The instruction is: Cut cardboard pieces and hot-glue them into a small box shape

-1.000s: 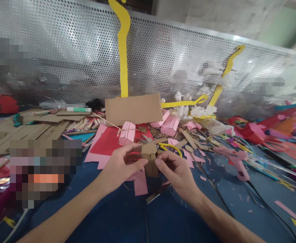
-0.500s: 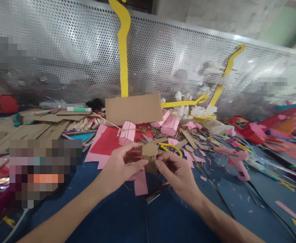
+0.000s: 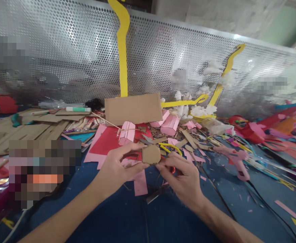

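A small cardboard piece with cut corners [image 3: 151,154] is held up between my two hands over the blue surface. My left hand [image 3: 121,165] grips its left side between thumb and fingers. At the lower right edge, the thumb and fingers of my right hand [image 3: 182,172] are closed on the same piece. Just behind it lie scissors with yellow handles [image 3: 171,146], their blades partly hidden. Pink paper [image 3: 140,184] lies under my left hand, and a metal blade-like strip [image 3: 154,195] rests below the cardboard piece.
Pink paper boxes [image 3: 170,125] and a large cardboard box [image 3: 133,108] stand behind. A pink hot glue gun [image 3: 235,158] lies on the right, its cord trailing forward. Cardboard sheets [image 3: 46,131] are piled at left. A perforated metal panel [image 3: 87,50] closes off the back.
The cardboard piece has been turned in my hands, so its broad flat face now shows toward me. My right hand has shifted slightly right and down along its edge.
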A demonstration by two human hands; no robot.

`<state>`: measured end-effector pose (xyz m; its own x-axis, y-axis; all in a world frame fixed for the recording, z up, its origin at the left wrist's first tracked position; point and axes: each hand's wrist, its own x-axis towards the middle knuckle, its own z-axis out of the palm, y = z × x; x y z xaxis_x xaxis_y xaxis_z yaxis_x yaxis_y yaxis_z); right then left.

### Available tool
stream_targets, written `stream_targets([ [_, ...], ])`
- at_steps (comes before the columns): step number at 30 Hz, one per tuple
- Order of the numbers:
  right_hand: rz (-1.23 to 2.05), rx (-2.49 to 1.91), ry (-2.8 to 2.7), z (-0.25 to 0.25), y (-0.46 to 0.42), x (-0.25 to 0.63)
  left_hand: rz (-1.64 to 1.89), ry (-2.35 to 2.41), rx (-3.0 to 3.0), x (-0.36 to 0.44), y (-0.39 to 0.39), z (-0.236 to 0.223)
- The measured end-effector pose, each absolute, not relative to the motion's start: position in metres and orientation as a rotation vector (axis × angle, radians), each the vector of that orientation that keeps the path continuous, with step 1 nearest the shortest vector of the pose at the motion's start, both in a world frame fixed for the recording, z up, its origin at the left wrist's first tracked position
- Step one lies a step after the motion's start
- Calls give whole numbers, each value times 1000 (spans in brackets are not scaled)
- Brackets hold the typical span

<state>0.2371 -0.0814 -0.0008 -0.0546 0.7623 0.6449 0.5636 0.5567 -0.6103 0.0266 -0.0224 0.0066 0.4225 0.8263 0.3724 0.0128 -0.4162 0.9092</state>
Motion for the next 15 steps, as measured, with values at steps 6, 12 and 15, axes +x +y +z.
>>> stream_targets([
  [6,218,-1082,-1740,-2,-83,236,1101,757,1783,25,-24,7],
  [12,200,-1052,-1750,0,-84,237,1092,766,1807,23,-25,8],
  [15,196,-1059,-1754,-1,-83,237,1103,768,1831,23,-25,6],
])
